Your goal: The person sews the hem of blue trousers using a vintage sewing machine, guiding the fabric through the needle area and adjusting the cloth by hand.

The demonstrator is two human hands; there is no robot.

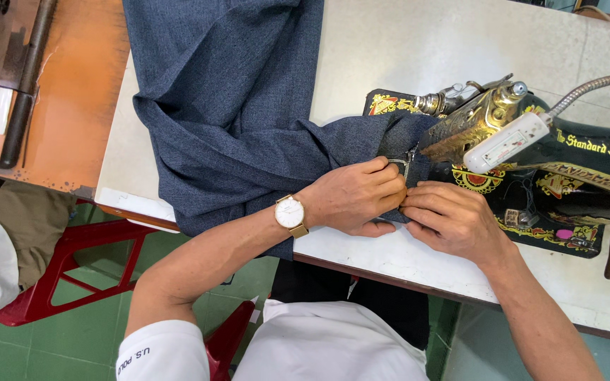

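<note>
The left hand (354,197) and right hand (450,220) sit side by side, fingers curled tight, pinching the edge of the blue-grey cloth (234,106) right by the needle of the black sewing machine (531,162). Most of the cloth lies bunched behind the left hand on the white table (404,49) — the sewing looks barely begun. A gold wristwatch (290,214) sits on the left wrist.

The single camera is sitting on the person's head and is looking almost straight down. It is staying close to the counter (390,56), with the sewing machine (566,169) at the right and the green floor (72,346) showing below.
</note>
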